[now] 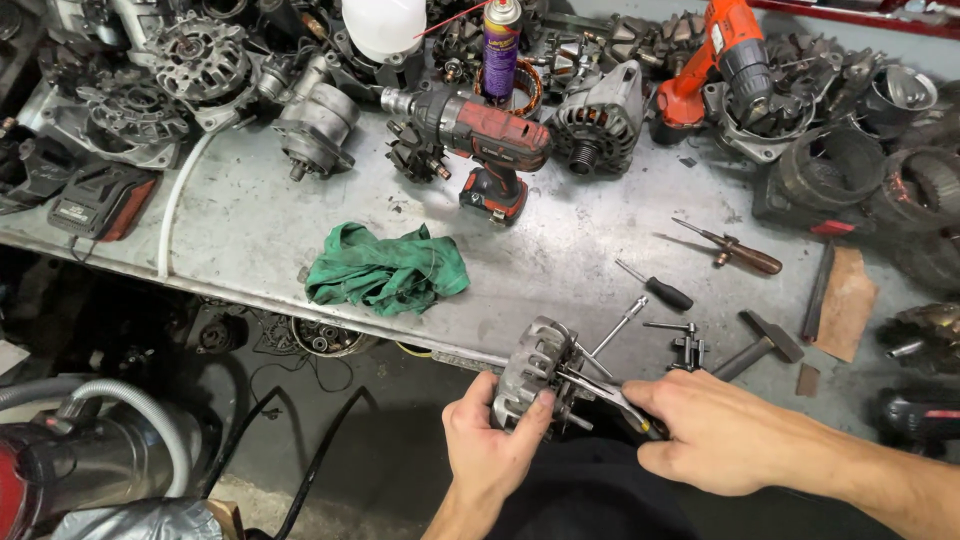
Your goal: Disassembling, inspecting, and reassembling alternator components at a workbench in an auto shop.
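Low in the frame, just right of centre, sits the alternator housing [535, 368], a grey cast-metal piece with ribbed slots around its rim, dull and a bit grimy, standing on edge at the front lip of the metal workbench [250, 225]. The left hand [490, 445] comes up from below and wraps its fingers around the near side of the housing, thumb pressed against the rim. The right hand [715, 430] sits just beside it to the right, closed around the handles of a pair of pliers [605, 392], whose thin jaws reach left into the back of the housing. The two hands are close but not touching, with the housing and the tool between them.

Just above the hands a socket extension bar [622, 322] lies slanted on the bench, and a hammer [760, 345] rests to the right. Further up, at centre, lie a green rag [385, 268] and a red and black cordless drill [480, 135].

What the plier tips grip is hidden inside the housing. The plier handles vanish under the right palm. The dark shape at the bottom edge, between the forearms, is too dim to make out.
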